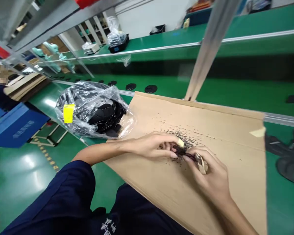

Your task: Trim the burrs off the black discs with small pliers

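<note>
Both my hands meet above a sheet of brown cardboard [186, 195], which lies tilted in the view and is strewn with many tiny dark bits [178, 134]. My left hand [152, 147] pinches one end of a small dark, frayed piece [182, 152], with a cream wrap on one fingertip [180, 142]. My right hand [208, 176] grips the other end of the dark piece, along with a small tan piece [201, 164]. The exact shape of the dark piece is hidden by my fingers.
A clear plastic bag [93, 111] of black pieces, marked with a yellow label [68, 113], lies left of the cardboard. Several black discs [131, 86] sit along the green workbench behind it. A metal upright [210, 49] rises beyond the cardboard, and black pieces [285, 156] lie at right.
</note>
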The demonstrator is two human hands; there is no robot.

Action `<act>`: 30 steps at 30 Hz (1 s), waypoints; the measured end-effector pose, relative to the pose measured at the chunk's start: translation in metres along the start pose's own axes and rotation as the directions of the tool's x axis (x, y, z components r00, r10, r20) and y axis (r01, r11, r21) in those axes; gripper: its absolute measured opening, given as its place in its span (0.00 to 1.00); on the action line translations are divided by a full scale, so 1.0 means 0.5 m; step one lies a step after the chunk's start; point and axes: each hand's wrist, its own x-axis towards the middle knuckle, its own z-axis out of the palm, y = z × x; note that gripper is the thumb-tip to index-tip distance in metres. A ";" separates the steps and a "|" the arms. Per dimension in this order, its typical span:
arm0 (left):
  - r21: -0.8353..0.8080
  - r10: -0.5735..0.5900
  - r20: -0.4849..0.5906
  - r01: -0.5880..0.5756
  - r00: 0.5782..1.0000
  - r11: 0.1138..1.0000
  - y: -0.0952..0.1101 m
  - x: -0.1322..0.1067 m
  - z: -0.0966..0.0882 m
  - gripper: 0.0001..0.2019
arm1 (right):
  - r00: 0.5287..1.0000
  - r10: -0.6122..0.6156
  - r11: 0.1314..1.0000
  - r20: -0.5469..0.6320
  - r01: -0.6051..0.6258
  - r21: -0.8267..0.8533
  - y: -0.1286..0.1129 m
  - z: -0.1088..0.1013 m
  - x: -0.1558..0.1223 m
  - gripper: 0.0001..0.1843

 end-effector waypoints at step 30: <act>0.290 -0.305 -0.689 0.636 0.658 0.715 -0.099 -0.192 -0.148 0.10 | 0.829 0.558 0.812 0.035 -0.554 0.184 -0.002 0.008 0.005 0.23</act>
